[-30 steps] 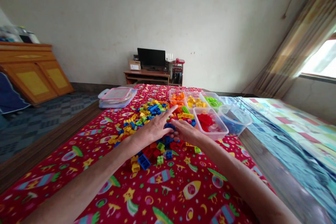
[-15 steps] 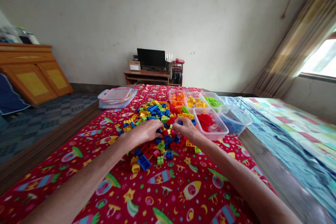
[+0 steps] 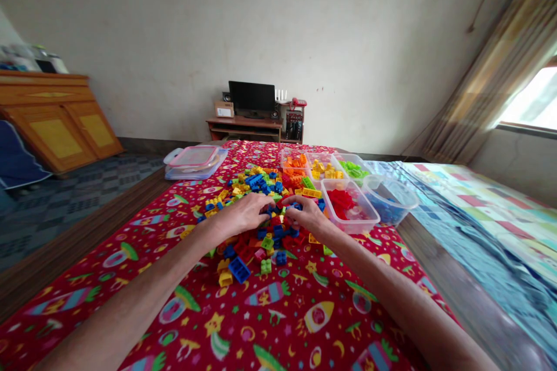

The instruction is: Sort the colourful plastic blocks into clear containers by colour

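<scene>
Two bare hands are busy over a heap of plastic toy building bricks [image 3: 261,182] spread across a red tablecloth [image 3: 278,324] printed with rockets, stars and planets. The left hand [image 3: 247,212] comes in over the heap's left half, fingers bent downward and partly curled; its fingertips are down among the bricks, and whether they have hold of one cannot be told. The right hand [image 3: 308,214] is over the heap's right side, index finger and thumb curved toward each other in a loose loop, with a blue brick [image 3: 296,206] showing in the gap; whether that brick is pinched or simply lies behind the fingers cannot be told either.

At the heap's near edge lie a large blue brick [image 3: 239,269], a yellow brick [image 3: 225,278] just beside it and a light green brick [image 3: 266,266]. Just right of the heap stands a clear rectangular container [image 3: 359,225] holding red bricks [image 3: 340,200]. Beyond the heap's right half, clear containers [image 3: 359,157] in a row hold orange bricks [image 3: 296,160], yellow bricks [image 3: 327,170] and light green bricks [image 3: 353,170]. Farther right of the heap, a clear rounded tub [image 3: 407,203] has blue bricks inside. Left of the heap's far end lies a pink-edged lid [image 3: 194,156]. Well beyond the heap, a black monitor [image 3: 252,97] stands on a brown desk [image 3: 243,122].
</scene>
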A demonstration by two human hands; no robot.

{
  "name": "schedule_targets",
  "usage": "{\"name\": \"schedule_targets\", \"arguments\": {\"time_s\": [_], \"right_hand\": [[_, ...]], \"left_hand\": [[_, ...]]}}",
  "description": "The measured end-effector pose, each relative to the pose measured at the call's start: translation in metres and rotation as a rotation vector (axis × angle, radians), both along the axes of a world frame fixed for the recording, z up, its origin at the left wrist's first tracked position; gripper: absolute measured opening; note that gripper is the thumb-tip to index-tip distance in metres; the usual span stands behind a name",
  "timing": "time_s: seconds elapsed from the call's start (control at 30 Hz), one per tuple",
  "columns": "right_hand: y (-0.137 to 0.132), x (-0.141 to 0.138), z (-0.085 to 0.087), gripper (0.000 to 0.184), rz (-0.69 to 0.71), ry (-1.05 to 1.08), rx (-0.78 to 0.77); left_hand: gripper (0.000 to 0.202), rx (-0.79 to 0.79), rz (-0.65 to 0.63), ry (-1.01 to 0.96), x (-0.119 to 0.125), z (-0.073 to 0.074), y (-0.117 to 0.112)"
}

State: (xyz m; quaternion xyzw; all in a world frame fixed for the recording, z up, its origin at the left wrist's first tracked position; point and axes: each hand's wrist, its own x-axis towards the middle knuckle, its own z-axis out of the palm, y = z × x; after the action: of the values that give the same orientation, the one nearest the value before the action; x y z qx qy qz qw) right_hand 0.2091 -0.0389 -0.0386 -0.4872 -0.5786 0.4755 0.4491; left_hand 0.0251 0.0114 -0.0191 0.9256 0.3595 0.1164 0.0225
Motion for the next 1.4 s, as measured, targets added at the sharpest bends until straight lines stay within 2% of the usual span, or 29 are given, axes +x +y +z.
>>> {"name": "schedule_targets", "arguments": {"time_s": [0.1,0.23,0.33,0.57,0.77,0.87,0.97,1.07,1.1,1.17,1.23,1.3,1.4], "right_hand": [[-0.004,0.001,0.006,0.031,0.08,0.077,-0.092],[-0.006,0.001,0.01,0.029,0.213,0.11,-0.159],[-0.004,0.0,0.006,0.027,0.161,0.096,-0.094],[-0.008,-0.006,0.005,0.034,0.114,0.035,0.024],[-0.003,-0.004,-0.001,0.026,0.049,-0.1,0.079],[0.004,0.005,0.004,0.026,-0.033,-0.13,0.13],[0.009,0.029,0.025,0.026,-0.148,-0.143,0.181],[0.013,0.074,0.051,0.028,-0.284,-0.191,0.203],[0.013,0.092,0.058,0.03,-0.361,-0.246,0.236],[0.014,0.132,0.067,0.031,-0.606,-0.421,0.299],[0.013,0.169,0.068,0.031,-0.835,-0.663,0.354],[0.011,0.199,0.062,0.032,-0.961,-0.872,0.348],[0.01,0.224,0.048,0.036,-0.969,-1.025,0.251]], "left_hand": [[0.026,0.057,0.041,-0.208,0.006,0.008,-0.004],[0.037,-0.132,0.055,-0.437,0.013,0.01,-0.007],[0.038,-0.228,0.067,-0.506,0.016,0.005,-0.005],[0.03,-0.266,0.048,-0.491,0.018,0.006,-0.01],[0.029,-0.216,0.031,-0.44,0.02,0.008,-0.016],[0.029,-0.138,0.047,-0.372,0.019,0.009,-0.018],[0.028,-0.043,0.059,-0.307,0.019,0.009,-0.017],[0.027,0.005,0.037,-0.295,0.019,0.007,-0.016],[0.027,0.004,0.026,-0.297,0.018,0.006,-0.016],[0.026,-0.007,0.013,-0.298,0.018,0.004,-0.015],[0.026,-0.014,0.013,-0.289,0.018,0.003,-0.014],[0.026,-0.017,0.009,-0.274,0.018,0.002,-0.014],[0.025,-0.023,-0.03,-0.254,0.019,0.002,-0.015]]}}
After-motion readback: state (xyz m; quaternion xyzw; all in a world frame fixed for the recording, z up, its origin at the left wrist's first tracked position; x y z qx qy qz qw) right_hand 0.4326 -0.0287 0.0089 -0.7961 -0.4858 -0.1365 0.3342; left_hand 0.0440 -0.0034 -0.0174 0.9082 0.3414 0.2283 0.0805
